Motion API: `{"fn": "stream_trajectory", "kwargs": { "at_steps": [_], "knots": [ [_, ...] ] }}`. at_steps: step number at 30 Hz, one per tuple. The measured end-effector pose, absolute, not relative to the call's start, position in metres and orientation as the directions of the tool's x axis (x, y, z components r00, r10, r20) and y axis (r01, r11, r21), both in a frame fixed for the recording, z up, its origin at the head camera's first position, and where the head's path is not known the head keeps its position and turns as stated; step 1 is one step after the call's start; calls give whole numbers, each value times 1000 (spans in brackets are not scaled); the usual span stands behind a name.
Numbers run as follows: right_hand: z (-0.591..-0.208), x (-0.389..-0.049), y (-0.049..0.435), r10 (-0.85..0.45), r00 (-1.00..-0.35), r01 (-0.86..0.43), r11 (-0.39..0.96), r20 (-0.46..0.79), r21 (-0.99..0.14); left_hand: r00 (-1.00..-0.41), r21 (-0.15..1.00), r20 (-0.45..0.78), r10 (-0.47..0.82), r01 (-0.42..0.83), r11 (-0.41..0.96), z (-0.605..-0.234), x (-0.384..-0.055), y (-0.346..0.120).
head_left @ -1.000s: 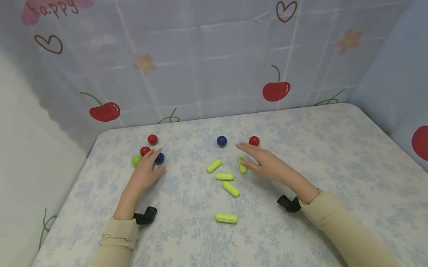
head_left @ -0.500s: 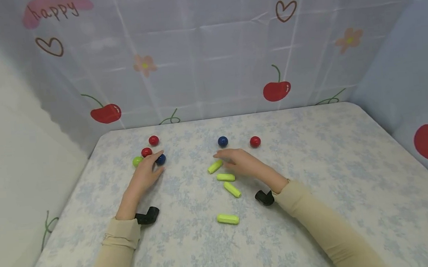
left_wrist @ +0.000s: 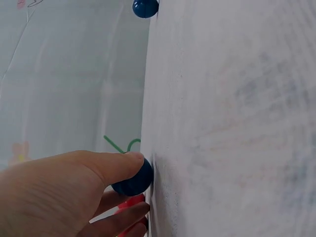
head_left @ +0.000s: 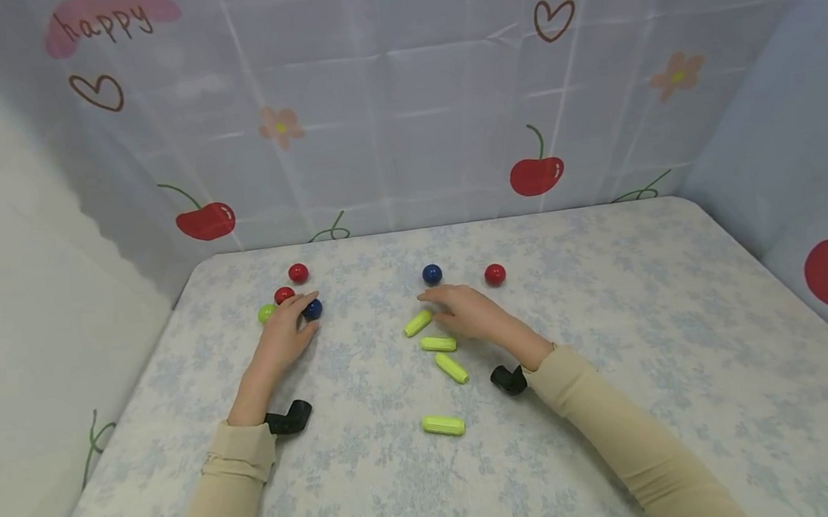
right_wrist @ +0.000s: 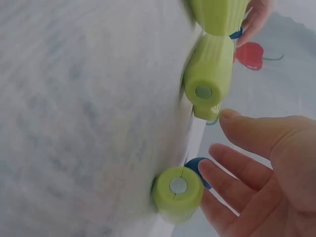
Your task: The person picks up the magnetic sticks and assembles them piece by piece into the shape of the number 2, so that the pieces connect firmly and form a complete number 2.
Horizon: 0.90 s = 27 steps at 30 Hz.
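Blue ball (head_left: 314, 309) on the table (head_left: 371, 470), between thumb and forefinger of the left hand (head_left: 281, 339), probably hemmed in against rolling; whether pinched or merely bracketed, cannot tell. Nothing held in the right hand (head_left: 471, 314), with fingers loosely spread beside a yellow-green stick (head_left: 417, 324), probably steady unaided.

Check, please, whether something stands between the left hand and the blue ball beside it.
Nothing visible does. The left hand appears to touch the blue ball with its thumb; the nearest red ball and the green ball lie on the other side of its fingers.
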State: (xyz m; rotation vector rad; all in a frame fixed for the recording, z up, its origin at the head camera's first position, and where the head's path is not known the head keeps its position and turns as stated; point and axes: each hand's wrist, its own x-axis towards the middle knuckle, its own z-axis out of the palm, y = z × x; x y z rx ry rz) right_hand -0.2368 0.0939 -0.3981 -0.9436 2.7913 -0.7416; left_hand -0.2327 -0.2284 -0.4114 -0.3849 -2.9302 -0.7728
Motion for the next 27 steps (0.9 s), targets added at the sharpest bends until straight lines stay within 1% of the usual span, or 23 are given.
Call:
{"fn": "stream_trajectory", "kwargs": {
  "at_steps": [6,11,19,27],
  "knots": [
    [-400,-243,97,-597,-800,-547,683,59,-484,-959,477,169,226,280,833,-413,-235,-228],
    [-398,-246,96,-600,-796,-562,679,85,-473,-959,481,178,220,280,831,-415,-235,-227],
    [-398,-244,92,-634,-773,-556,656,26,-511,-963,494,182,199,264,828,-417,-236,-227],
    [-404,-248,88,-656,-749,-621,644,94,-448,-953,492,230,199,290,821,-420,-238,-228]
  ]
}}
